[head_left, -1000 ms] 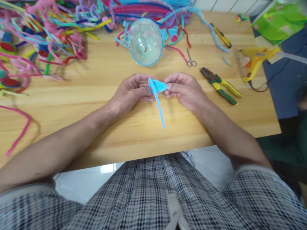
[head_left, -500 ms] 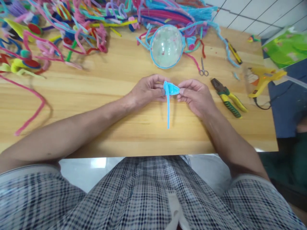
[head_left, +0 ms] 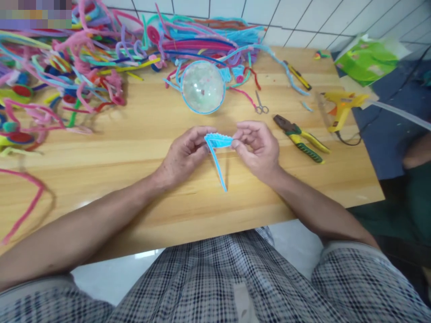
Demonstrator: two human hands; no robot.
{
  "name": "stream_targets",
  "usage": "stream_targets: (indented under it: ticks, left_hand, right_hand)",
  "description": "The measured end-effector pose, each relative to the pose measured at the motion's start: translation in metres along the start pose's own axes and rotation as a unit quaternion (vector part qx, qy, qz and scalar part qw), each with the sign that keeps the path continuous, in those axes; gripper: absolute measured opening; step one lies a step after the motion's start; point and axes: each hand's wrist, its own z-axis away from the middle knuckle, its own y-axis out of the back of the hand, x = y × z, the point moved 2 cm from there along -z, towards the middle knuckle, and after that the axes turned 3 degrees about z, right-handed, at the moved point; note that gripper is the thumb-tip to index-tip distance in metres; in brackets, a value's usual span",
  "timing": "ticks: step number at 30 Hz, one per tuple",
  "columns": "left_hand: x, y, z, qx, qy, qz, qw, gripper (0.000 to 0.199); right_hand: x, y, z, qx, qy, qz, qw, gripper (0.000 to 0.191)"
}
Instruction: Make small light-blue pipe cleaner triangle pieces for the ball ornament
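Observation:
A small blue piece of bent pipe cleaner (head_left: 220, 141) is held above the wooden table between my two hands. My left hand (head_left: 186, 154) pinches its left end, where a straight blue tail hangs down and slants to the right. The pointed right end is between the thumb and fingers of my right hand (head_left: 256, 148). Beyond my hands stands a clear round ball or bowl with a blue rim (head_left: 203, 87). Small scissors (head_left: 260, 106) lie to its right, and pliers with green and yellow handles (head_left: 301, 140) lie right of my right hand.
Colourful pipe cleaners (head_left: 77, 67) heap along the back left. A yellow glue gun (head_left: 346, 105), a yellow cutter (head_left: 298, 76) and a green package (head_left: 368, 60) are at the right. A pink pipe cleaner (head_left: 32, 204) lies front left. Another person's arm (head_left: 419, 150) shows at the right edge.
The camera view has shifted, so the table's contents appear further left and mostly lower. Between my hands the blue piece has tilted, and its tail now slants instead of hanging straight down.

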Motion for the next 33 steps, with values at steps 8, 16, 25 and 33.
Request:
stream_targets:
  ticks: [8,16,25,33]
  left_hand:
    - [0.004,-0.005,0.0,0.005,0.036,0.021,0.999,0.053]
    - [0.003,-0.006,-0.002,-0.011,0.035,0.029,0.999,0.059]
    - [0.0,-0.009,-0.003,-0.02,0.047,0.038,0.998,0.049]
    - [0.0,-0.009,-0.005,-0.006,0.049,0.02,0.999,0.048]
  right_hand:
    - [-0.003,0.003,-0.005,-0.011,-0.029,0.039,0.999,0.027]
    - [-0.003,0.006,-0.009,-0.03,0.043,0.096,0.994,0.013]
    - [0.007,0.003,-0.008,-0.036,-0.018,0.112,0.993,0.011]
    - [0.011,0.004,-0.01,-0.035,-0.03,0.1,0.994,0.028]
